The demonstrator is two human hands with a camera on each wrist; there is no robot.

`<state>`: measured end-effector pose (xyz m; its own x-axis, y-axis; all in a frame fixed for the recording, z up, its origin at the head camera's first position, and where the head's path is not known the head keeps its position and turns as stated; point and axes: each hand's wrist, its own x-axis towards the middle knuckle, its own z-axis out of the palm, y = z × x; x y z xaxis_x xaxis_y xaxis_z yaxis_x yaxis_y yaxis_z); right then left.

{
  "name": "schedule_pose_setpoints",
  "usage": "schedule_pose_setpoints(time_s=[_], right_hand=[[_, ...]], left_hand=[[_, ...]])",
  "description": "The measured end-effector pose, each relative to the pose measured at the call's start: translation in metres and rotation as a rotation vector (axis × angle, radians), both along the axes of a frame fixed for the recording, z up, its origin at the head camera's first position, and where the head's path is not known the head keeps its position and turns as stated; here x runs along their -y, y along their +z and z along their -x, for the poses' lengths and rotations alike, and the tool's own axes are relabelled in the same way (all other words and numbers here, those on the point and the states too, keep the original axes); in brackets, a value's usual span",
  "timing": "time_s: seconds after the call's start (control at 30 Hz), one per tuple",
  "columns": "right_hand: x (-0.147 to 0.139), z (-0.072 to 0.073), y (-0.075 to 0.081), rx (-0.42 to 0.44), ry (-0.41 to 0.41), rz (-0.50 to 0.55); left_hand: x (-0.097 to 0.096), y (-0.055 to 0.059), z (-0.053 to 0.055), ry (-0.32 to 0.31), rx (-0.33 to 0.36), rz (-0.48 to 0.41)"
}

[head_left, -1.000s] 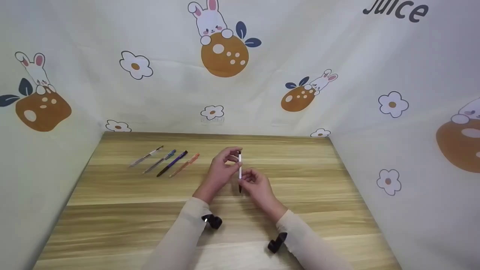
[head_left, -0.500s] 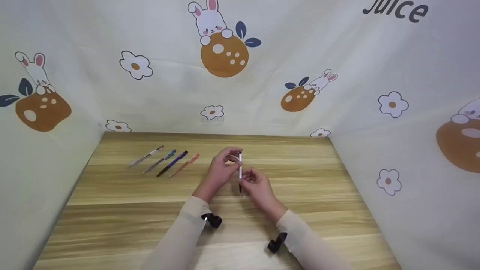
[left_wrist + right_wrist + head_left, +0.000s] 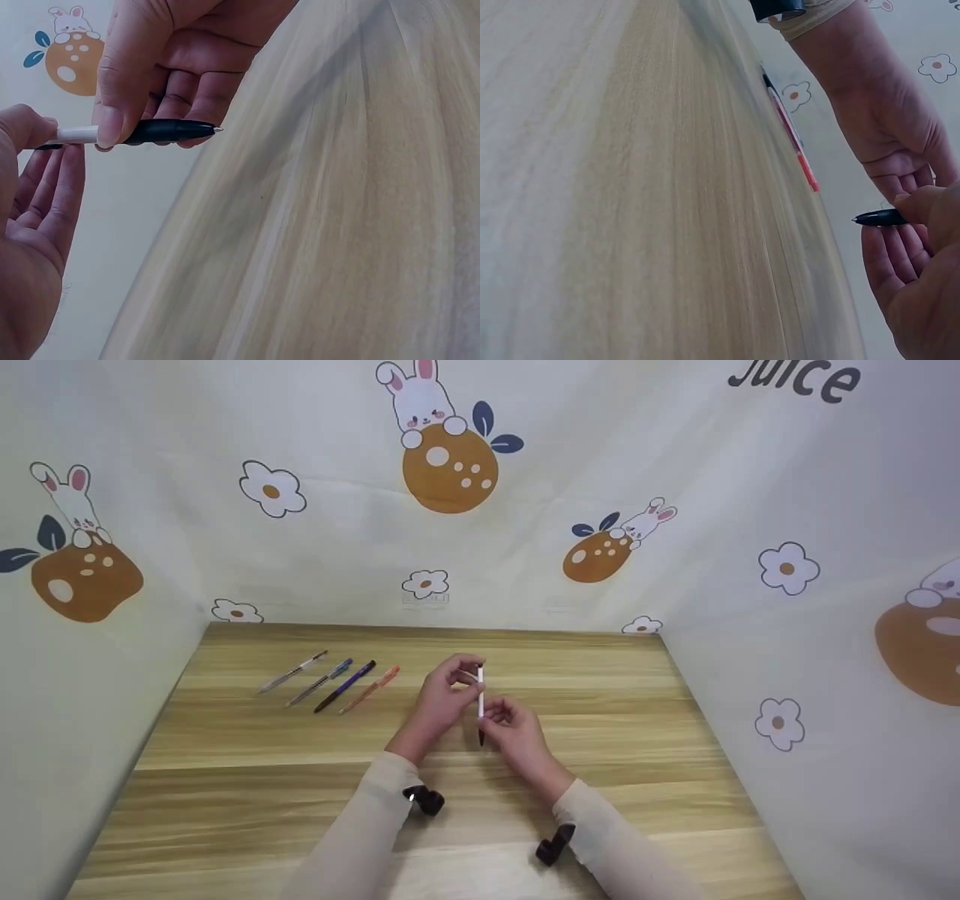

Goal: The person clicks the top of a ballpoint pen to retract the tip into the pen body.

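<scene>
A ballpoint pen [image 3: 481,701] with a white barrel and a black grip section is held between both hands above the table's middle. My left hand [image 3: 448,694] pinches its upper part, near the black top end. Lower down, my right hand [image 3: 519,735] pinches the barrel just above the black grip. In the left wrist view the pen's metal point sticks out of the black grip [image 3: 169,131]. The right wrist view shows the black tip end [image 3: 881,217] beyond my right fingers; the rest of the pen is hidden there.
On the wooden table [image 3: 600,780], to the left, several pens lie slanted side by side: a clear one [image 3: 292,673], a blue-clear one [image 3: 320,682], a dark blue one [image 3: 345,687] and an orange one [image 3: 370,690]. Patterned cloth walls [image 3: 337,555] enclose the table.
</scene>
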<state>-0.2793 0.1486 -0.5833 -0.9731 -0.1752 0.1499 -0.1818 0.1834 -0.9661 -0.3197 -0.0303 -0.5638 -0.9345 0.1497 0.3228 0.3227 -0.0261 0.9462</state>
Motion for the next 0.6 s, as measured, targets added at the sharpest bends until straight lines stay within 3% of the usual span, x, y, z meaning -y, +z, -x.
schedule_pose_setpoints(time_s=[0.6], right_hand=[[0.0013,0.0023,0.0040,0.002,0.001,0.000]], left_hand=[[0.0011,0.0012,0.0023,-0.010,-0.008,-0.017]])
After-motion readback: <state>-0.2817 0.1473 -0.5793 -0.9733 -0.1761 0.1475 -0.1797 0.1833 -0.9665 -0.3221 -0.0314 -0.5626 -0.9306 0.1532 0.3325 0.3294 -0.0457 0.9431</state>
